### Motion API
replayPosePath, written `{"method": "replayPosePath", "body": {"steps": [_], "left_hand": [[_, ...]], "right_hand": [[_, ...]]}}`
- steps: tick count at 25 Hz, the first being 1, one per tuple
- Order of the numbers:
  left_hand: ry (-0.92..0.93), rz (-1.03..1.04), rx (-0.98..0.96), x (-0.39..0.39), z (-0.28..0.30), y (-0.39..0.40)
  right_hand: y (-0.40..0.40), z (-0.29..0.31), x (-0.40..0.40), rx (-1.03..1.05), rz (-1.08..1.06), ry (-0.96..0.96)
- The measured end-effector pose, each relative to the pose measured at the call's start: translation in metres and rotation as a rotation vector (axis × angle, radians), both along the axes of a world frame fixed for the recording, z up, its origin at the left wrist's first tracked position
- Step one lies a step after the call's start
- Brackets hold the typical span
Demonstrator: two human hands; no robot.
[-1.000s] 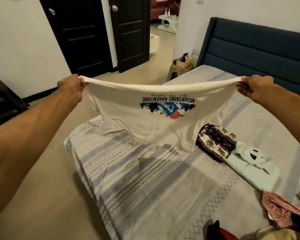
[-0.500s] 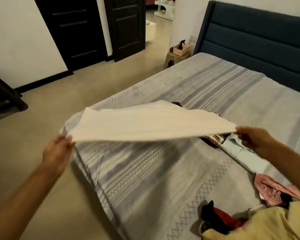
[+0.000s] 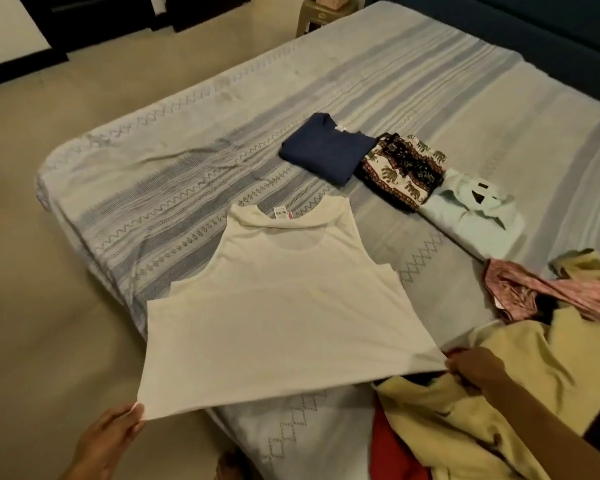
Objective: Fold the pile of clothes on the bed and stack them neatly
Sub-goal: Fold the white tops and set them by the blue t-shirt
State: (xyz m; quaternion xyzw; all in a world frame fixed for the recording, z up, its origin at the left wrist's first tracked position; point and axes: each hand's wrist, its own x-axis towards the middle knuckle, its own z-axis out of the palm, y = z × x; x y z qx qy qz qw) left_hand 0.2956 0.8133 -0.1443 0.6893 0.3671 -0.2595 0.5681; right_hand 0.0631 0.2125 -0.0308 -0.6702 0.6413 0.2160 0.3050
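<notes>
A white T-shirt [image 3: 284, 306] lies spread back-up on the striped bed cover [image 3: 174, 174], collar and label pointing away from me. My left hand [image 3: 110, 438] pinches its near-left hem corner, off the bed's edge. At the near-right hem corner my right hand [image 3: 478, 370] pinches the cloth and pulls the hem taut. Three folded garments sit in a row beyond: a navy one [image 3: 324, 147], an elephant-print one [image 3: 400, 168] and a pale green shirt [image 3: 473, 216].
An unfolded pile lies at the near right: a yellow garment [image 3: 520, 375], a pink one [image 3: 548, 296] and a red one [image 3: 392, 448]. Beige floor [image 3: 32, 271] runs along the bed's left side. A dark headboard [image 3: 551, 29] stands at the far right.
The white shirt, held up stretched between both hands a second ago, has swung down and now lies flat on the bed. My view has dropped toward the mattress.
</notes>
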Motion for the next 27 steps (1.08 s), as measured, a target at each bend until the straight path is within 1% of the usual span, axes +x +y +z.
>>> {"method": "replayPosePath", "body": {"steps": [2, 3, 4, 6, 8, 10, 11, 12, 14, 16, 17, 19, 21, 22, 23, 24, 26, 27], "left_hand": [[-0.025, -0.017, 0.03, -0.006, 0.008, -0.002], [-0.044, -0.021, 0.044, -0.005, 0.014, -0.004], [-0.06, -0.026, 0.063, -0.002, 0.02, -0.004], [-0.074, -0.05, 0.104, 0.004, 0.031, -0.001], [-0.055, -0.086, 0.142, 0.005, 0.035, 0.004], [-0.045, -0.155, 0.168, 0.002, 0.034, 0.006], [-0.031, -0.167, 0.18, 0.001, 0.033, 0.006], [-0.015, -0.175, 0.188, 0.0, 0.031, 0.005], [-0.016, -0.178, 0.184, -0.002, 0.028, 0.002], [-0.015, -0.206, 0.227, -0.006, 0.015, 0.004], [-0.007, -0.229, 0.262, -0.007, 0.009, 0.004], [0.042, -0.322, 0.334, -0.01, -0.008, 0.005], [0.036, -0.383, 0.53, -0.001, -0.033, 0.006], [-0.034, -0.414, 0.635, 0.005, -0.036, -0.001], [-0.143, -0.475, 0.708, 0.012, -0.034, -0.015], [-0.256, -0.575, 0.735, 0.019, -0.024, -0.039], [-0.45, -0.787, 0.661, 0.039, -0.012, -0.092], [-0.513, -0.875, 0.609, 0.05, -0.011, -0.117]], "right_hand": [[-0.002, 0.002, 0.003, -0.03, 0.091, 0.045], [-0.003, 0.006, 0.007, -0.037, 0.194, 0.081], [-0.002, 0.013, 0.011, -0.028, 0.252, 0.102], [0.0, 0.021, 0.018, 0.007, 0.315, 0.128], [-0.002, 0.018, 0.018, 0.035, 0.378, 0.206], [-0.007, 0.006, 0.016, 0.008, 0.477, 0.296], [-0.01, -0.002, 0.018, -0.022, 0.503, 0.305], [-0.012, -0.01, 0.023, -0.068, 0.514, 0.268], [-0.012, -0.019, 0.04, -0.157, 0.535, 0.073], [-0.011, -0.029, 0.063, -0.139, 0.481, -0.132], [-0.011, -0.039, 0.073, -0.09, 0.429, -0.185], [-0.008, -0.059, 0.089, -0.011, 0.335, -0.219], [-0.002, -0.079, 0.102, 0.006, 0.31, -0.223], [0.0, -0.089, 0.106, -0.012, 0.313, -0.223], [0.0, -0.098, 0.11, -0.039, 0.309, -0.221], [-0.002, -0.106, 0.114, -0.063, 0.288, -0.231], [-0.01, -0.112, 0.125, -0.097, 0.214, -0.278], [-0.012, -0.111, 0.129, -0.117, 0.163, -0.306]]}}
